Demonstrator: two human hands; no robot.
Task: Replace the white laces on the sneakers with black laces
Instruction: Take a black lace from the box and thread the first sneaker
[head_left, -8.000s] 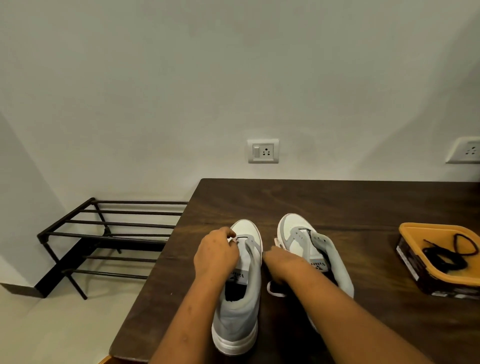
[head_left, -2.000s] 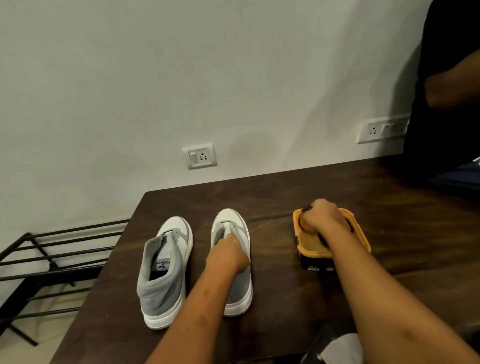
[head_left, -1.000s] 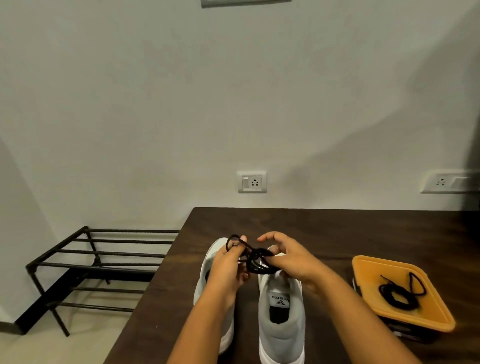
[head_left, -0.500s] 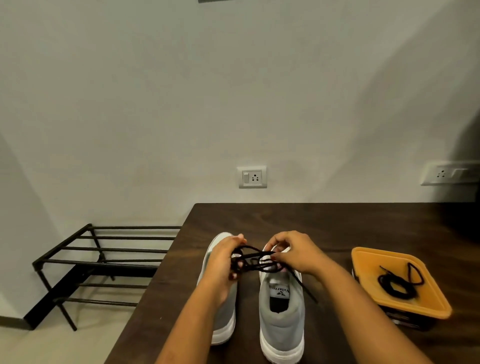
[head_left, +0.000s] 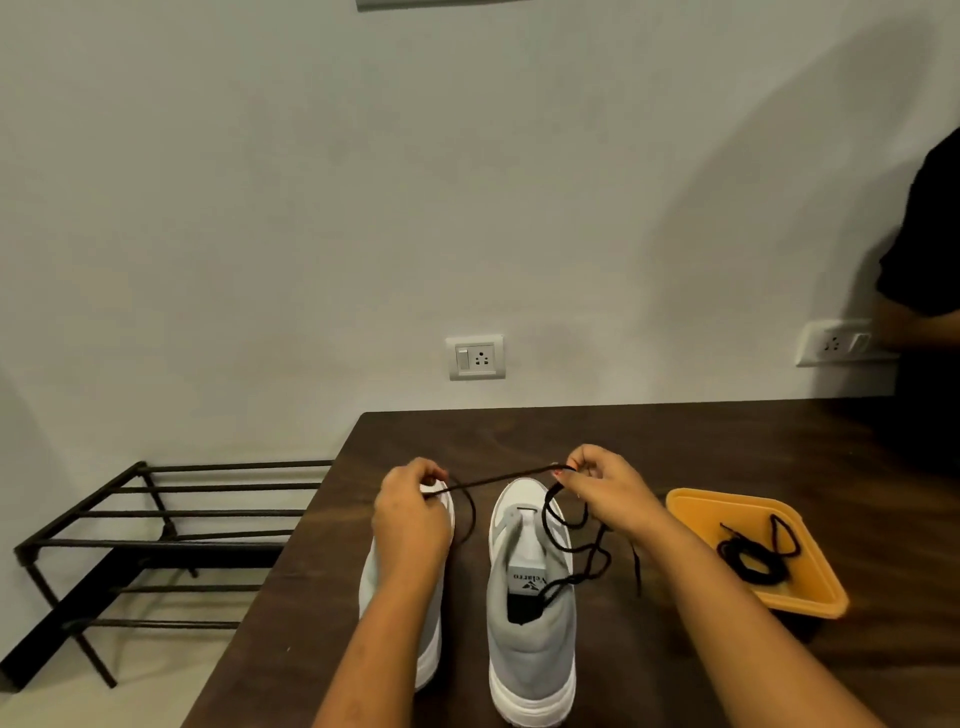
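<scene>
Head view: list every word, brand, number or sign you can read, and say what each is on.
"elarro", with a small logo, an earlier letter perhaps hidden: tongue label of the right sneaker.
Left sneaker: tongue hidden behind the left hand pinching the black lace.
Tub, wall sockets: nothing readable.

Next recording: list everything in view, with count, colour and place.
Table: one, dark brown.
Sneakers: two, grey-white, on table; left sneaker, right sneaker.
Container: one, orange, right of sneakers.
Black laces: two; held lace stretched above the sneakers' toes, spare lace coiled in container.
Rack: one, black metal, floor left of table.
Sockets: two, white, on wall; second far right.
Bystander: one, black top, right edge.
Left grip: pinches held lace above left sneaker.
Right grip: pinches held lace above right sneaker.
</scene>
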